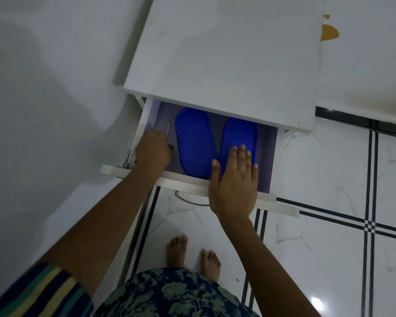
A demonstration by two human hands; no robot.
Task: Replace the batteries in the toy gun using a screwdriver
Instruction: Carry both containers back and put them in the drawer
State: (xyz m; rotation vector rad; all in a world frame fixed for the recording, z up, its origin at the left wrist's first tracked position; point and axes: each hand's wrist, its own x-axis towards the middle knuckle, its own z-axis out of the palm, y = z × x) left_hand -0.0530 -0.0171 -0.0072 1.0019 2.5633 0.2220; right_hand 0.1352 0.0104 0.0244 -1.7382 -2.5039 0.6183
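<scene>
Trouble from this point is mostly a matter of a small tool in a cramped space. The drawer (183, 183) of the white desk (226, 53) stands pulled out, and the left hand (152, 149) is down at its left end with the fingers curled, apparently round the handle of the screwdriver (168, 132), whose thin metal shaft sticks out past the knuckles toward the back of the drawer. The handle itself is hidden by the hand, so how firm the hold is cannot be told. The right hand (233, 179) lies flat with fingers straight and close together, its palm over the drawer's front rim and its fingertips resting on the right blue oval container (240, 133); a second blue oval container (193, 143) lies just beside it, close to the screwdriver. Neither the toy gun nor the batteries are in view, so the task seems to be at its tool-fetching stage. As a judgement: lifting the screwdriver steeply could knock its tip against the overhanging desk edge or the nearer container and loosen the hold, and a dropped tool would fall toward the bare feet (192, 252) on the marble floor (318, 248) below. Weight from the flat right hand could also nudge the drawer inward onto the left wrist.
</scene>
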